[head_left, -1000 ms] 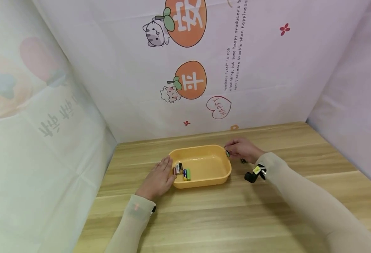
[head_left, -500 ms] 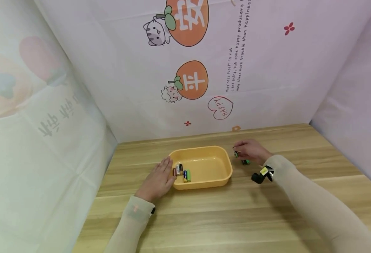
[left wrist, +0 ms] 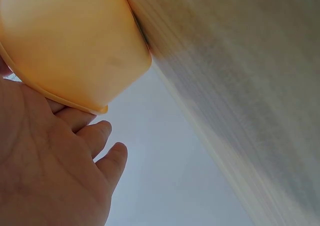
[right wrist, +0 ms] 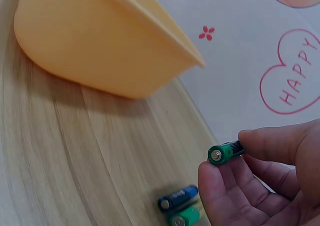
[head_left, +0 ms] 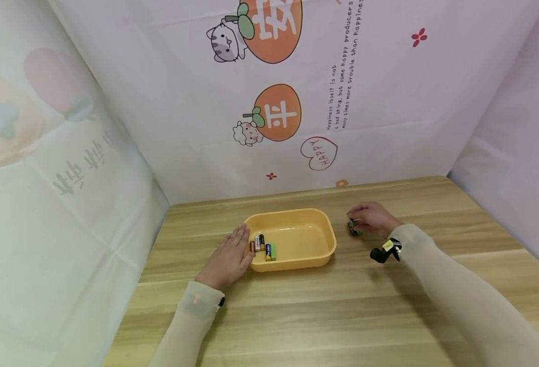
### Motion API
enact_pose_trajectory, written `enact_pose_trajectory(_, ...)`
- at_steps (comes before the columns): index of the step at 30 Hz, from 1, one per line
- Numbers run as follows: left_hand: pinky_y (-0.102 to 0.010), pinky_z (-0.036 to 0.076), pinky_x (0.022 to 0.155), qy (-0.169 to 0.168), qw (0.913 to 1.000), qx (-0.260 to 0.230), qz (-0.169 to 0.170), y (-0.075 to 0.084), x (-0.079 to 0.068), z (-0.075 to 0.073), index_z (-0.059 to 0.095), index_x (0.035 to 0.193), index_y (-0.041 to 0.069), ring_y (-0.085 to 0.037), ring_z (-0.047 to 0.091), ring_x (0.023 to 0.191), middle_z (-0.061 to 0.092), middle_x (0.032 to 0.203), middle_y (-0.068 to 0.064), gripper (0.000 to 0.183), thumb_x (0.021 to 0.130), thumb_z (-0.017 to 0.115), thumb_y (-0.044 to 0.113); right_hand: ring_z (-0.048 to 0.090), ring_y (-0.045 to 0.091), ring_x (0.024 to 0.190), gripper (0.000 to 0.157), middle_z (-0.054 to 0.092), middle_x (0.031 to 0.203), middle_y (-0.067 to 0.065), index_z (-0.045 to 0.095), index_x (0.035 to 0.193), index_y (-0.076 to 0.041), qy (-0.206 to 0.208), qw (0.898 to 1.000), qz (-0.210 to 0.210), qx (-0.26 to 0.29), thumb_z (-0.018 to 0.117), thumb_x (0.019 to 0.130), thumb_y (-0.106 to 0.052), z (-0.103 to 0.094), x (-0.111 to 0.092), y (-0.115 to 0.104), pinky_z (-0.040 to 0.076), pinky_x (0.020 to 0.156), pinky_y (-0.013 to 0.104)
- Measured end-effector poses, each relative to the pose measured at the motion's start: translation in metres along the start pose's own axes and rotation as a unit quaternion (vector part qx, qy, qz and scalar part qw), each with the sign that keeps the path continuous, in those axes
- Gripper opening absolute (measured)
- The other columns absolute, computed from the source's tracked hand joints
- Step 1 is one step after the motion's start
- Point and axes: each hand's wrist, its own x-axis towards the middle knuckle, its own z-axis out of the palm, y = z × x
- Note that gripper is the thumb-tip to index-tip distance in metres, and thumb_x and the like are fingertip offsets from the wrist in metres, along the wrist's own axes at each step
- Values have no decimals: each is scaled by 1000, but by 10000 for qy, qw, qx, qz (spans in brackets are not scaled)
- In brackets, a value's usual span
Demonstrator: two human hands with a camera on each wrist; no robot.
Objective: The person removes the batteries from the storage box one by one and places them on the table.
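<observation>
My left hand [head_left: 225, 260] rests against the left end of a yellow tray [head_left: 299, 264], its fingers laid along the rim. In the left wrist view, its fingertips [left wrist: 117, 153] show just under and beyond that rim. Several batteries lie inside the tray near this hand, among them a blue one [head_left: 267, 251] and a light green one [head_left: 273, 251]. To the right of the tray, my right hand [head_left: 374, 219] pinches a green and black battery [right wrist: 226, 152] between thumb and fingers. A blue battery [right wrist: 178, 198] and a green battery [right wrist: 184, 217] lie on the table below it.
The wooden table [head_left: 297, 316] ends at a white printed cloth [head_left: 196, 163] hanging behind it. More cloth hangs along the left and right sides. A small black device [head_left: 384, 252] is strapped to my right wrist.
My right hand has moved from the tray's right rim rightward to the batteries on the table, with a battery in its fingers throughout. The left hand and tray have stayed in place.
</observation>
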Motion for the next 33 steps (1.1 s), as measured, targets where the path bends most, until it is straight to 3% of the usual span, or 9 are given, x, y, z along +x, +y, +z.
enact_pose_trajectory(9,-41,10,117,21,10000,-45,-2,0,1,-2,15,154,1,-26,9,147,8,161,-11,63,105,35,35,63,13,88,44,57,119,17,46,134,11,187,9996,65,-206,57,99,-12,-10,-2,-1,56,82,34)
enact_pose_trajectory(18,-43,14,117,79,9999,-39,56,1,-1,-2,17,154,0,-28,12,147,10,161,-12,63,105,35,35,60,14,80,36,62,98,8,52,124,11,344,9993,105,-133,60,96,-10,-16,0,12,57,73,30)
enact_pose_trajectory(28,-43,14,117,80,9999,-53,38,-1,-1,0,17,154,0,-29,12,147,10,161,-11,63,105,36,35,63,12,78,36,66,95,6,51,124,12,456,9986,109,-228,60,95,-8,-21,7,22,57,72,31)
enact_pose_trajectory(33,-42,12,117,60,10000,-43,40,-1,0,0,17,154,0,-28,12,147,9,161,-11,63,105,35,35,63,15,81,38,64,103,12,49,126,14,410,9982,54,-439,58,97,-8,-22,5,21,57,75,34)
